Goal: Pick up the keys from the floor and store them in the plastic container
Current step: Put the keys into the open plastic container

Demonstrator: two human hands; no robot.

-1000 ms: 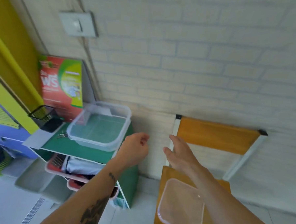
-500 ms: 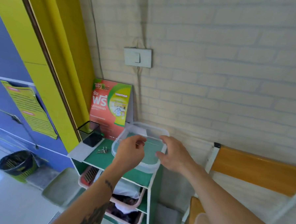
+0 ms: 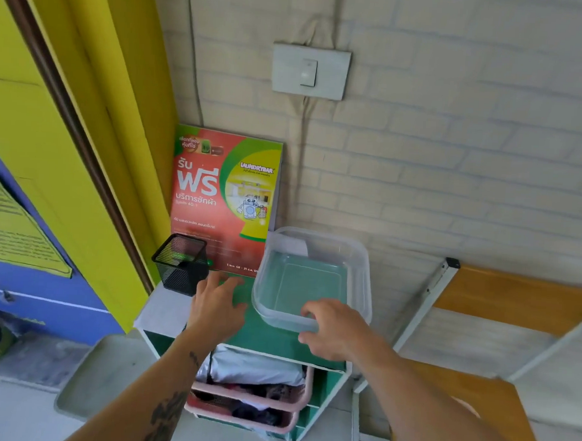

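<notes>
Bright, even daylight; soft shadows under both forearms. Wide-angle bending curves the pale painted brick wall (image 3: 455,144) at the edges; slight overall softness.

Count: 2 hands (left (image 3: 216,305), right (image 3: 336,327)), 1 container (image 3: 313,279), 1 mesh cup (image 3: 181,263). 1 poster (image 3: 225,196), 1 switch (image 3: 310,72). 2 pink baskets (image 3: 257,392).

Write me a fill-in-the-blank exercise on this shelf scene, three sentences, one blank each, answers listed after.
1. The clear plastic container has no lid on and holds ____.
2. The ____ hand has its fingers at the container's near rim.
3. The left hand lies open, palm down, on the shelf's ____ top, beside the black mesh holder.

Answers: nothing; right; green
</notes>
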